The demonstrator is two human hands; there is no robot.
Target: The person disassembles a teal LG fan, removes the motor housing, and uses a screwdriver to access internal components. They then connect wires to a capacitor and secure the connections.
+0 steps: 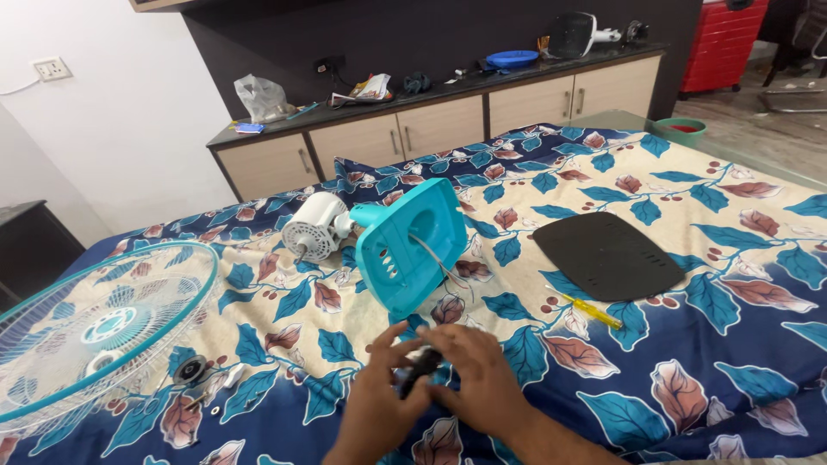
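My left hand (379, 398) and my right hand (478, 379) meet low in the middle of the view, both gripping a small black part (421, 365) above the bed. Just beyond them lies a turquoise fan base (412, 243) on its side, thin wires trailing from it. Its white motor (313, 226) points toward the left. A black flat base cover (607, 254) lies to the right, with a yellow screwdriver (591, 311) near its front edge.
A turquoise fan grille (86, 331) rests at the left on the leaf-patterned bedsheet (732, 284), with a black round knob (189, 370) and small washers beside it. Behind the bed stands a cluttered cabinet (439, 120). A red case (722, 39) stands at the back right.
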